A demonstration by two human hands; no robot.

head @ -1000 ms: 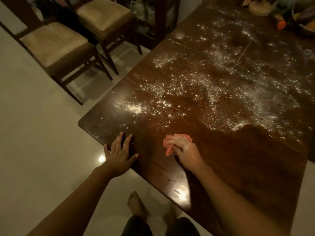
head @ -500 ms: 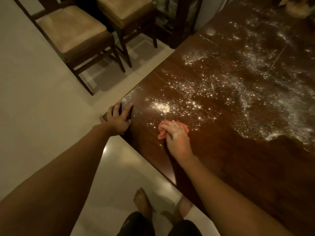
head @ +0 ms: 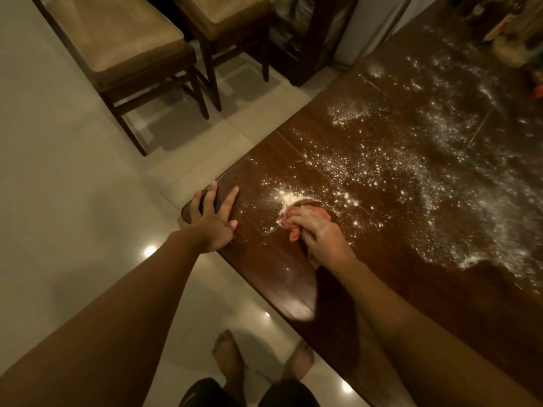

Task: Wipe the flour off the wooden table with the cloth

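Mid-wipe, close to the near left corner of the table [head: 382, 304]. Under the right hand [head: 321, 235], a pink cloth [head: 293, 236], bunched up and pressed to the wood, fingers curled over it, gripping and bearing down at once. Touching the front edge of the cloth, a small white heap [head: 289, 197] of flour [head: 411, 177], to all appearance gathered ahead of the cloth. At the corner itself, the left hand [head: 213, 223]: laid flat, fingers straight and spread, nothing in it, fingertips reaching the rim. Bracing, at a guess.

Beyond the heap, flour scattered thick over the middle and far part of the table, with a pale ridge at the right where dusted wood meets bare. Bare dark wood on the near side, by the body. Judged from that: early in the job, most of the top yet to be cleaned.

Next, most likely: push the heap on towards an edge or fold it into the cloth, then reach out for the thick band. Calls for steady downward pressure and overlapping strokes, since fine powder probably slips round the sides of so small a bundle and smears. Some risk of sweeping it over the rim onto the tiled floor [head: 73, 230], beside the bare feet [head: 229, 356]. Far end crowded with things too blurred to name — best to stop short of them.
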